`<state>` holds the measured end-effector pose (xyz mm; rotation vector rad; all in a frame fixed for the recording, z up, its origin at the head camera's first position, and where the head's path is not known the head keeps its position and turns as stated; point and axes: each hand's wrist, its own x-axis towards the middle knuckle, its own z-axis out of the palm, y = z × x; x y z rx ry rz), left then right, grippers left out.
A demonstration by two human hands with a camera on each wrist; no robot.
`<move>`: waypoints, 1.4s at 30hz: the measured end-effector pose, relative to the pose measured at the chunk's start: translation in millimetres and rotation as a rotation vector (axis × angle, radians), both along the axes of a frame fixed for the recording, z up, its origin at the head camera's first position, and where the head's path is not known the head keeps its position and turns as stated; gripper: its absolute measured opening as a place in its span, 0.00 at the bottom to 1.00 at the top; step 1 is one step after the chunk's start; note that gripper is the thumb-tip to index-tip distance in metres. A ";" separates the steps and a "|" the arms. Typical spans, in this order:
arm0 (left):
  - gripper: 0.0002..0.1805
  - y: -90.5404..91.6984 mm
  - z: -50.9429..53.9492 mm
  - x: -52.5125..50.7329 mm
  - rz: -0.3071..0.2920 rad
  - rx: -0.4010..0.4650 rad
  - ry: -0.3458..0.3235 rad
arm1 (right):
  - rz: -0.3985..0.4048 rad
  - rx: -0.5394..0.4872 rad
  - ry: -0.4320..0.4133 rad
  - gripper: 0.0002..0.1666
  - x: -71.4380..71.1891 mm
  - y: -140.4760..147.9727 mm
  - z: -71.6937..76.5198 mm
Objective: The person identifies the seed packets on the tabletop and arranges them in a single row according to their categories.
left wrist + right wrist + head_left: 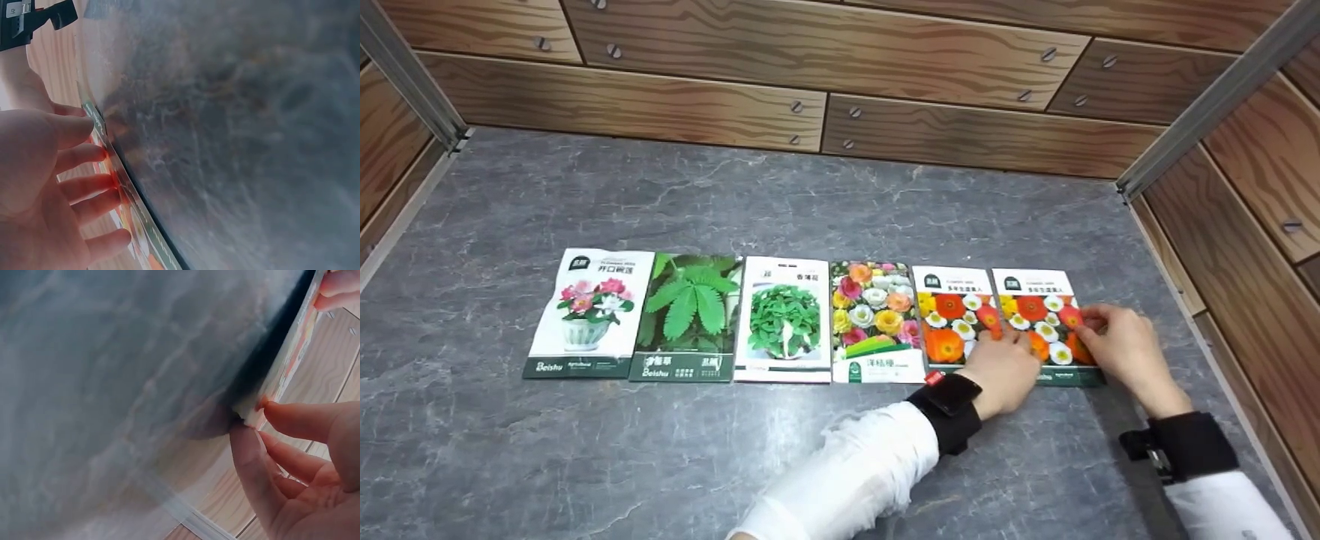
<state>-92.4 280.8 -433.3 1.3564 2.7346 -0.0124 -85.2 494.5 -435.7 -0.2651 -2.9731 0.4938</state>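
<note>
Six seed packets lie side by side in a row, pictures up, in the head view. The two rightmost look alike, with orange poppies: a left poppy seed packet (952,307) and a right poppy seed packet (1035,307). My left hand (1003,373) rests its spread fingertips across these two near their adjoining edges; the left wrist view shows its fingers (90,185) extended. At the outer edge of the rightmost packet, my right hand (1132,356) pinches the side between thumb and finger, as the right wrist view shows with the thumb (298,419) on the packet's face.
Further left lie a mixed-flower packet (877,315), two green-leaf packets (784,319) (686,315) and a potted-flower packet (589,315). They rest on a grey marbled tabletop (780,195). Wood-patterned panels (847,45) stand behind and at both sides.
</note>
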 end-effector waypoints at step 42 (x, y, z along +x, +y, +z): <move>0.42 -213.6 5.2 -12.7 0.246 0.383 -0.167 | 0.271 0.048 -0.116 0.47 26.6 -144.3 16.7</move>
